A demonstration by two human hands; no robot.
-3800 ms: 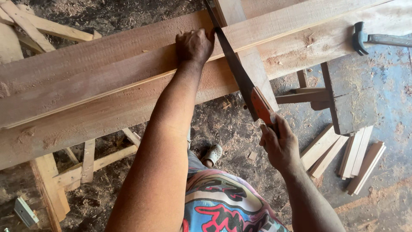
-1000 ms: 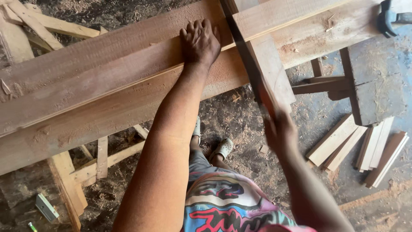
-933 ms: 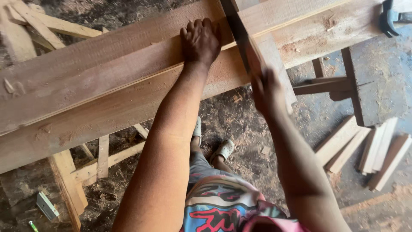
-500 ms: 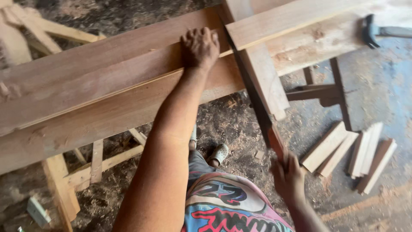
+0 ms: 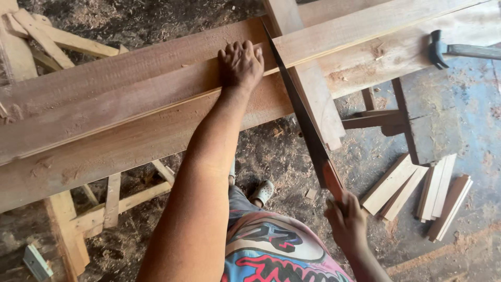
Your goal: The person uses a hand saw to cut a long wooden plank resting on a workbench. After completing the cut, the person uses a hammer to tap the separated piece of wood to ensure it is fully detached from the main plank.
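A long wooden plank [image 5: 130, 94] lies across the sawhorses. My left hand [image 5: 241, 65] presses flat on it, just left of the cut. My right hand [image 5: 345, 219] grips the reddish handle of a hand saw [image 5: 302, 120], whose dark blade runs up and to the left into the plank's near edge beside my left hand. The saw is drawn far back toward my body. A second thick plank [image 5: 104, 156] lies below the first, nearer to me.
A hammer [image 5: 459, 49] rests on the plank at the upper right. Several short wood offcuts [image 5: 417, 190] lie on the sawdust-covered floor at right. A wooden sawhorse leg [image 5: 65, 235] stands lower left. My foot in a pale shoe [image 5: 261, 192] is under the planks.
My right hand pushed the saw up into the plank, then pulled it back down toward me. My left hand has stayed pressed on the plank.
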